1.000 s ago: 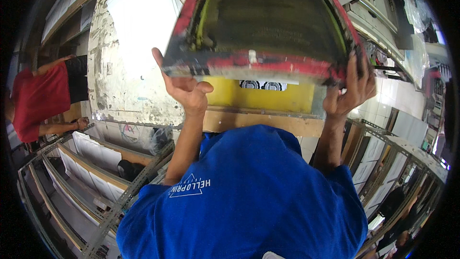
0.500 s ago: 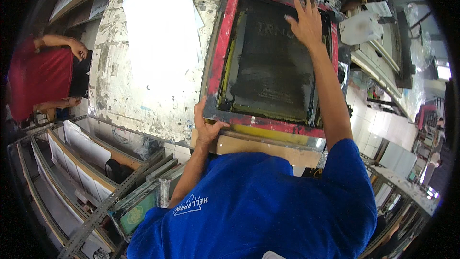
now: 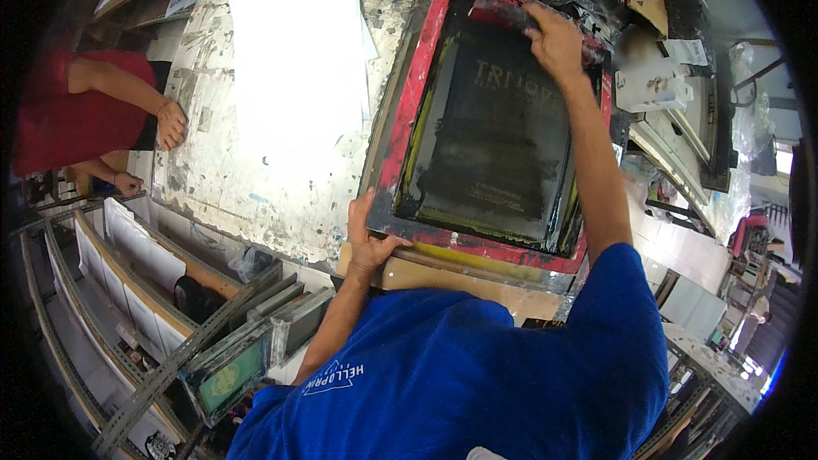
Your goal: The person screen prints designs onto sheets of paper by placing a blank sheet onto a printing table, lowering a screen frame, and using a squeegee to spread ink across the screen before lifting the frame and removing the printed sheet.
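Observation:
A screen printing frame [image 3: 415,68] with red and black edges lies on the worktable, its dark mesh [image 3: 486,132] showing faint pale lettering. At its near left corner my left hand [image 3: 371,245] grips the frame, thumb along the front edge and fingers up the left side. My right arm reaches across the right side of the mesh. At the far end, my right hand [image 3: 558,43] closes over a dark, ink-smeared squeegee [image 3: 503,14] lying crosswise inside the frame. Part of the squeegee is hidden under that hand.
White paper sheets [image 3: 298,51] lie on the paint-stained table [image 3: 200,153] left of the frame. Beyond the table's left edge stands a person in red [image 3: 94,106], one hand by the edge. Shelves [image 3: 136,281] are at lower left; a white container [image 3: 652,81] stands right.
My right hand went from spread fingers over the far end to closed around the squeegee. My left hand stays at the corner. The other person's hand moved nearer the table.

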Demonstrator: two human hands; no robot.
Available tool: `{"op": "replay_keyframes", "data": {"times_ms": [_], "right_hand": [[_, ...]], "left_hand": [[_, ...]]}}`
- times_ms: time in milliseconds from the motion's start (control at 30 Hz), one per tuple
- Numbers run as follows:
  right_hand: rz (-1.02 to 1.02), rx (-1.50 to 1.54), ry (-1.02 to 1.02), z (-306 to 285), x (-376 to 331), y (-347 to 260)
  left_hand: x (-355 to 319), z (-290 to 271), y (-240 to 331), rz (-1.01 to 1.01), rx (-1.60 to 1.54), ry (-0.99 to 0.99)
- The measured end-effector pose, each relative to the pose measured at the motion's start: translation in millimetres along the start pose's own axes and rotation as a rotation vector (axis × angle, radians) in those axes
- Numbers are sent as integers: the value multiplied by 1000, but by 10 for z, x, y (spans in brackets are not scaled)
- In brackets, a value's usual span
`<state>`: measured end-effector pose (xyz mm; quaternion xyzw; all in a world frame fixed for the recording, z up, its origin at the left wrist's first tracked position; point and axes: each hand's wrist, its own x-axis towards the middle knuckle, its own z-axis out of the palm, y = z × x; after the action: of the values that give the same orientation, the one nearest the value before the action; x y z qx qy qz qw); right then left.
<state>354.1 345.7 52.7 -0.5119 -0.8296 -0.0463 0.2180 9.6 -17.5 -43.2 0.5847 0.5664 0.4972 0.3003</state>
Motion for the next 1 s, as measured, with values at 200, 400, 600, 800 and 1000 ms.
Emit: {"op": "replay_keyframes", "data": {"times_ms": [200, 400, 600, 800, 1000], "right_hand": [[44, -173, 38, 237, -329, -275], [-26, 58, 124, 344, 173, 285], [204, 210, -18, 164, 124, 581], [543, 739, 29, -584, -651, 236], [502, 718, -191, -1143, -1671, -1215]], "left_hand": [[20, -37, 45, -31, 38, -30], [46, -47, 91, -10, 36, -38], [56, -27, 89, -20, 22, -12], [53, 7, 67, -38, -20, 3], [53, 12, 86, -52, -28, 14]]}}
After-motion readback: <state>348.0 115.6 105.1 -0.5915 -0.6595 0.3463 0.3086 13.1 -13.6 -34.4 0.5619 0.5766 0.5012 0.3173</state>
